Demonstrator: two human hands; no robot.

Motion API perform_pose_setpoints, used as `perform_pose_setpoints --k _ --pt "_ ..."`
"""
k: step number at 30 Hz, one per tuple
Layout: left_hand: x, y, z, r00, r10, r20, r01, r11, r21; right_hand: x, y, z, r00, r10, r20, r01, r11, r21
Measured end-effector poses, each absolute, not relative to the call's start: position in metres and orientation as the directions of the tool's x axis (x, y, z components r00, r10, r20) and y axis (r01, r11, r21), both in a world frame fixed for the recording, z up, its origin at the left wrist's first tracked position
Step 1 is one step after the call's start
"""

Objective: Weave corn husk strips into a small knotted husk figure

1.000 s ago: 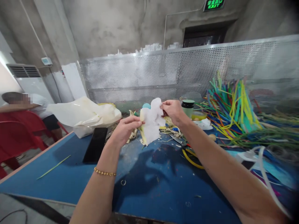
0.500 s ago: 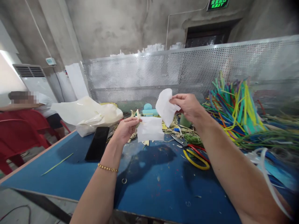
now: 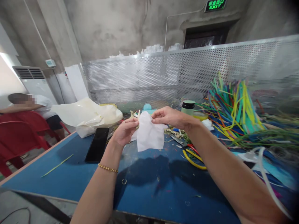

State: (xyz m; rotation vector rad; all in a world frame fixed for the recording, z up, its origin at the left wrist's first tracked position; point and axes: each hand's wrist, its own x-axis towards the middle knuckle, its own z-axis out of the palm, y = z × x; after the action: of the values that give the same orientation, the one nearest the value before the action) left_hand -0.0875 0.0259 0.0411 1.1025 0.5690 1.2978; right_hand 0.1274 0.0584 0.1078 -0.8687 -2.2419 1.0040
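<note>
Above the blue table (image 3: pixel 70 177) I hold a thin white sheet of paper (image 3: pixel 149 137) between both hands. My left hand (image 3: pixel 125 130), with a gold bracelet on its wrist, pinches the sheet's upper left edge. My right hand (image 3: pixel 169 116) pinches the top of the sheet from the right. The sheet hangs down below my fingers. Behind it lie pale straw scraps (image 3: pixel 134 116), partly hidden.
A black phone (image 3: pixel 97 144) lies left of my hands, next to a cream plastic bag (image 3: pixel 86 115). Scissors with red and yellow handles (image 3: pixel 191 154), a dark-lidded jar (image 3: pixel 188 107) and a heap of coloured strips (image 3: pixel 233 105) sit right. A person sits far left by red chairs (image 3: pixel 21 137).
My right hand, which had lifted a white piece up and to the right, has come back down to the left hand. Both hands now pinch one hanging sheet.
</note>
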Motion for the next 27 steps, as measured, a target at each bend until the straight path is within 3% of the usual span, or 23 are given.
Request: perform_pose_setpoints --k 7,11,15,18,20,23,25,27 --pt "-0.088 0.023 0.043 0.26 0.935 0.24 -0.484 -0.089 0.87 0.122 0.058 0.103 -0.581 0.765 0.278 0.293 0.515 -0.805" --pt "-0.087 0.021 0.044 0.295 0.923 0.248 -0.481 -0.081 0.873 0.12 0.06 0.099 -0.679 0.706 0.202 0.277 0.501 -0.82" --pt "-0.088 0.023 0.043 0.273 0.928 0.255 -0.502 -0.088 0.86 0.123 0.062 0.101 -0.665 0.708 0.238 0.333 0.567 -0.754" --pt "-0.089 0.03 0.041 0.188 0.955 0.228 -0.528 -0.097 0.844 0.134 0.067 0.109 -0.55 0.74 0.386 0.476 0.658 -0.584" --pt "-0.09 0.036 0.039 0.111 0.976 0.189 -0.554 -0.097 0.826 0.144 0.071 0.117 -0.405 0.766 0.499 0.62 0.631 -0.466" --pt "-0.092 0.045 0.035 -0.022 0.994 0.112 -0.579 -0.104 0.808 0.149 0.062 0.128 -0.191 0.772 0.606 0.726 0.527 -0.442" --pt "-0.091 0.047 0.033 -0.079 0.994 0.074 -0.573 -0.106 0.813 0.144 0.038 0.135 -0.237 0.762 0.603 0.587 0.607 -0.536" --pt "-0.09 0.048 0.032 -0.059 0.996 0.071 -0.562 -0.092 0.822 0.131 -0.001 0.14 -0.353 0.771 0.53 0.329 0.633 -0.701"
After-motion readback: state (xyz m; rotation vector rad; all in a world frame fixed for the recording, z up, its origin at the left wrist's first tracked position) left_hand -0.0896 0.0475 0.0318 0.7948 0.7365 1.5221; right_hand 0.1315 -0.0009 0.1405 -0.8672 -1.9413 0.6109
